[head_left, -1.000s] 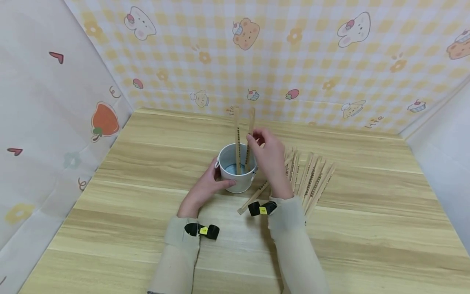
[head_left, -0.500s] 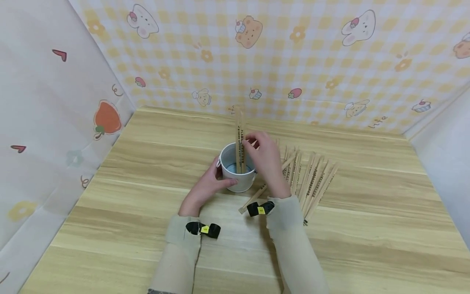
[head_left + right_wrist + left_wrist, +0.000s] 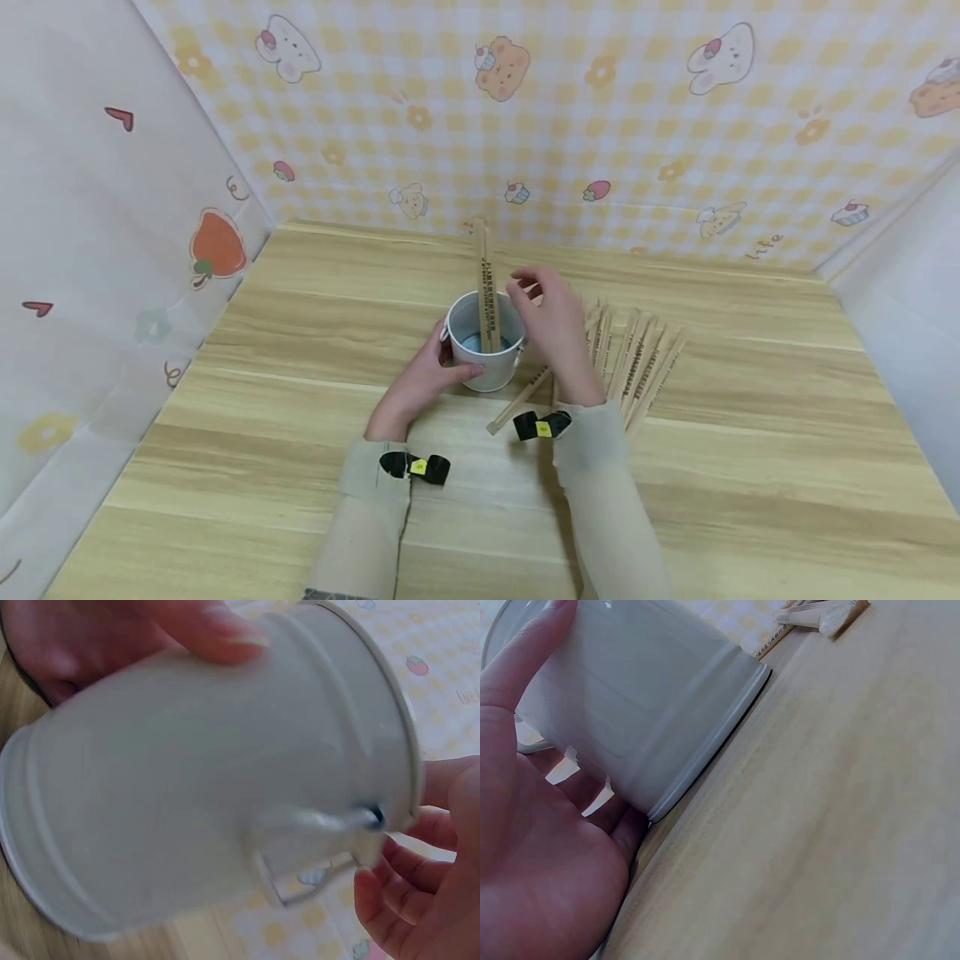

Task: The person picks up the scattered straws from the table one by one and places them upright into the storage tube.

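Head view, left hand curled round bucket

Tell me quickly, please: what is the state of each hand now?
Left hand: closed round the white bucket, holding it.
Right hand: open near the bucket's rim, holding nothing.

Desk: pale wood-grain top, yellowish, grain running side to side, broken by browner bands and a few light streaks; back edge straight. White bucket stands upright near the middle, base on the wood. To its right, a loose fan of wrapped sticks lies flat, dark print along the wrappers, some overlapping; part hidden, no sure count. One slanted stick lies across the grain, near end in front of the bucket, just to its right.
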Motion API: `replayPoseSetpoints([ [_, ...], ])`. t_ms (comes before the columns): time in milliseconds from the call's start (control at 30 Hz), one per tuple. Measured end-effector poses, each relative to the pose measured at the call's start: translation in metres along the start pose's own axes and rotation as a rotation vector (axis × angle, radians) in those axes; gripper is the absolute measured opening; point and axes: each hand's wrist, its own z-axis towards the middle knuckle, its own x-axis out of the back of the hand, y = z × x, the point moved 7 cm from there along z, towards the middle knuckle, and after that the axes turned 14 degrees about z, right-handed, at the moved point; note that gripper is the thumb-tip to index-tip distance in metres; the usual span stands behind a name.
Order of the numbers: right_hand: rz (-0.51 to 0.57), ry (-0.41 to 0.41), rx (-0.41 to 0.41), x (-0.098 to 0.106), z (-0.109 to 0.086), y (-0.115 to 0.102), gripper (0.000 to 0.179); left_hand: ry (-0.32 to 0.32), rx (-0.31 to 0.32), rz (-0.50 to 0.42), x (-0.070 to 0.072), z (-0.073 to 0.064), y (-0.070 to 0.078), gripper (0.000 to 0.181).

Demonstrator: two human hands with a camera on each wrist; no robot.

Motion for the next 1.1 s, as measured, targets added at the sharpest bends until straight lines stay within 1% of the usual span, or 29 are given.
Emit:
replayPoseSetpoints([
  [133,-0.011,0.036,0.005,0.018,-0.004,0.004,0.031,0.004,-0.015,-0.011,-0.001,0.001,0.000,0.086],
  [267,-0.033,0.077,-0.015,0.041,-0.008,0.015,0.034,0.008,-0.025,-0.012,-0.001,0.001,0.000,0.086],
  [433,-0.066,0.121,-0.057,0.071,-0.016,0.033,0.038,0.003,-0.006,0.003,-0.001,0.001,0.000,0.087],
  [533,-0.081,0.147,-0.072,0.086,-0.019,0.040,0.038,-0.001,0.003,0.002,0.000,0.000,0.000,0.087],
  [633,-0.077,0.176,-0.105,0.101,-0.022,0.048,0.040,0.000,0.017,0.005,0.001,-0.002,-0.001,0.088],
  [767,-0.050,0.217,-0.179,0.120,-0.027,0.064,0.048,0.003,0.037,0.010,0.001,-0.002,-0.006,0.089],
  [867,-0.050,0.231,-0.238,0.132,-0.032,0.077,0.052,0.003,0.044,0.008,-0.001,0.001,-0.016,0.090],
  [1000,-0.076,0.245,-0.290,0.146,-0.035,0.091,0.050,0.012,0.025,0.013,-0.002,0.007,-0.027,0.089],
  [1100,-0.093,0.256,-0.317,0.157,-0.037,0.100,0.050,0.018,-0.006,0.019,-0.002,0.011,-0.028,0.088],
])
